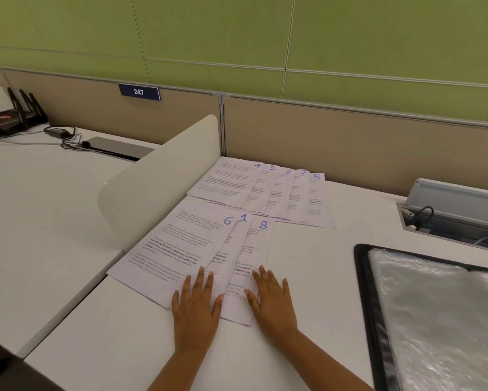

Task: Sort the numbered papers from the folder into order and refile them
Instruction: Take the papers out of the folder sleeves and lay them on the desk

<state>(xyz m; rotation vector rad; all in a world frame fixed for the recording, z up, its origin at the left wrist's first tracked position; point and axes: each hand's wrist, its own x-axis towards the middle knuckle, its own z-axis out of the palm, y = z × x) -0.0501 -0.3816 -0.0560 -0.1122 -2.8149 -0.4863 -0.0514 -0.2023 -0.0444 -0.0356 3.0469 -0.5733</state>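
both hands lie flat, fingers straight, grasping nothing: left hand [195,309] on sheet 6 [163,249], right hand [272,301] on sheet 8 [248,275], thin sheet 1 [228,249] between. beyond the fingertips, a fan of printed sheets [261,190]. right: glossy plastic-sleeved folder [434,314] on the smooth white surface [124,348].

At frame centre, the left hand [195,306] and right hand [271,301] lay flat on three overlapping white printed sheets numbered 6, 1, 8 [197,249]. Above them fanned five white sheets numbered 4, 2, 3, 7, 5 [237,184]. A black-edged open folder of clear plastic sleeves [423,311] filled the lower right.
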